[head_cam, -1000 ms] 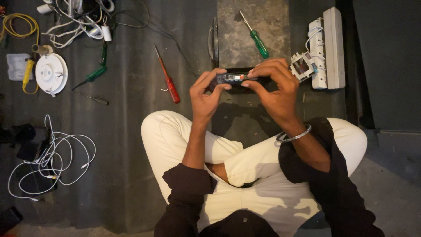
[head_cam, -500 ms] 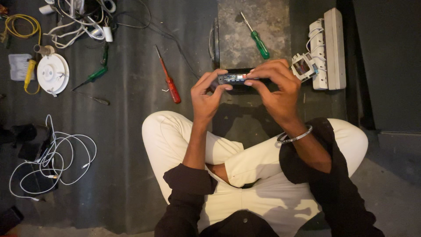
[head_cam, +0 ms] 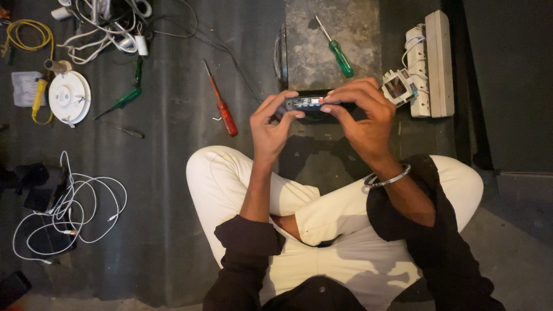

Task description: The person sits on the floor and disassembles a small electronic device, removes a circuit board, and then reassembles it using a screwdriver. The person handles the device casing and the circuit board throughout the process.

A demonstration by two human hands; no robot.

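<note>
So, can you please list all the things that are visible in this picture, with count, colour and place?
small device: 1, dark with a blue part, held between both hands
screwdriver: 1, red handle, floor left of the hands
screwdriver: 1, green handle, on the grey slab
screwdriver: 1, green handle, floor at left
round fitting: 1, white, far left
cable loops: 1 bundle, white, lower left
cable: 1, yellow, top left
power strip: 1, white, right of the slab
bangle: 1, silver, right wrist
left hand: grips the device's left end
right hand: grips its right end
</note>
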